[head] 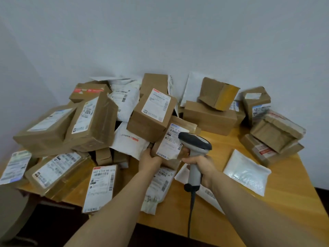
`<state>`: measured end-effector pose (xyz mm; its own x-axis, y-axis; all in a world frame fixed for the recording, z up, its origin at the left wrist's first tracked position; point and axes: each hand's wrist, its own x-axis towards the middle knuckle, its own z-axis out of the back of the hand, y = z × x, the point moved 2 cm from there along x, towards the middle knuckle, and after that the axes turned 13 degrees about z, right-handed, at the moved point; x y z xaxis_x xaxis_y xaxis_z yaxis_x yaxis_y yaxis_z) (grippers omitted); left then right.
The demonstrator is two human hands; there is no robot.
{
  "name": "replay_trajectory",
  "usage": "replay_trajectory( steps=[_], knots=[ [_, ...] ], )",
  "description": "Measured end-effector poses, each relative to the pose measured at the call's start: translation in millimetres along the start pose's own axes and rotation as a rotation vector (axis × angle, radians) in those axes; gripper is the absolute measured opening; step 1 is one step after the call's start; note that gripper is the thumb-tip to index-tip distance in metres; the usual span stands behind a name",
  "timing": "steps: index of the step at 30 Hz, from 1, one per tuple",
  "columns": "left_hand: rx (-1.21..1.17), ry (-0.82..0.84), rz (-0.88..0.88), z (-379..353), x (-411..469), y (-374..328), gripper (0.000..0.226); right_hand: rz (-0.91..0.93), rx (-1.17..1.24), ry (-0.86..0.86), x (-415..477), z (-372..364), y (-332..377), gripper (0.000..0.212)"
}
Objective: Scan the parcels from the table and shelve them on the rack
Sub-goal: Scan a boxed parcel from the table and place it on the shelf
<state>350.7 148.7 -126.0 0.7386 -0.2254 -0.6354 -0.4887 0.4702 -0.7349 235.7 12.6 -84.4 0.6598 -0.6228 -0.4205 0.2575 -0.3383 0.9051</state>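
Right forearm (258,207) ran up from lower right to right hand (201,168), fingers wrapped round grey scanner (195,145) handle, head aimed at label of small brown parcel (170,143) at frame centre. Left hand (151,157) gripped parcel's lower left edge; parcel leaned against pile (92,122). Risk: pulling it free could topple boxes stacked above; tilted label might misread. Wooden table (293,175) crowded; pale wall (160,32) behind. Rack not in view.

- Your left hand (151,158) holds a small box (169,145) at centre frame, against the heap of parcels (92,122).
- Your right hand (204,168) holds the scanner (195,145) just right of that box.
- A padded envelope (247,172) lies on the table (224,145) at lower right, before a stack of boxes (274,136).
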Motion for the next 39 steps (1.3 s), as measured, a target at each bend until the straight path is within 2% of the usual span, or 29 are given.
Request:
replay_trajectory(
  steps=[3, 7, 10, 12, 15, 18, 20, 22, 27, 31, 33, 36, 39],
  knots=[
    [0.065, -0.043, 0.002, -6, 9, 0, 0.055, 0.005, 0.035, 0.031, 13, -5, -5, 0.037],
    [0.075, 0.025, 0.079, -19, 9, -5, 0.052, 0.027, 0.050, 0.029, 19, -3, -9, 0.036],
    [0.010, 0.077, 0.118, -37, -2, -6, 0.040, 0.040, 0.121, -0.004, 16, 14, -7, 0.033],
    [-0.007, 0.049, 0.097, -48, -15, -7, 0.033, 0.055, 0.131, 0.000, 11, 28, -4, 0.033],
    [-0.065, 0.013, 0.084, -63, -36, -8, 0.035, 0.086, 0.157, 0.004, -2, 47, 1, 0.034],
    [-0.211, 0.104, 0.066, -71, -63, -14, 0.031, 0.126, 0.207, 0.008, -19, 69, 11, 0.031],
    [-0.221, 0.130, 0.036, -72, -76, -18, 0.030, 0.167, 0.235, 0.031, -29, 80, 20, 0.029],
    [-0.219, 0.141, 0.005, -73, -96, -22, 0.033, 0.217, 0.253, 0.068, -43, 94, 31, 0.029],
    [-0.273, 0.226, -0.086, -70, -141, -35, 0.061, 0.284, 0.246, 0.159, -76, 117, 60, 0.035],
    [-0.221, 0.318, -0.118, -62, -174, -41, 0.054, 0.304, 0.252, 0.231, -97, 122, 80, 0.033],
    [-0.183, 0.283, -0.124, -53, -185, -43, 0.051, 0.303, 0.213, 0.226, -105, 122, 86, 0.035],
    [-0.136, 0.160, -0.149, -37, -195, -47, 0.048, 0.343, 0.033, 0.174, -119, 121, 93, 0.038],
    [-0.163, 0.024, -0.102, -19, -201, -49, 0.047, 0.411, -0.116, 0.237, -133, 121, 99, 0.032]
  ],
)
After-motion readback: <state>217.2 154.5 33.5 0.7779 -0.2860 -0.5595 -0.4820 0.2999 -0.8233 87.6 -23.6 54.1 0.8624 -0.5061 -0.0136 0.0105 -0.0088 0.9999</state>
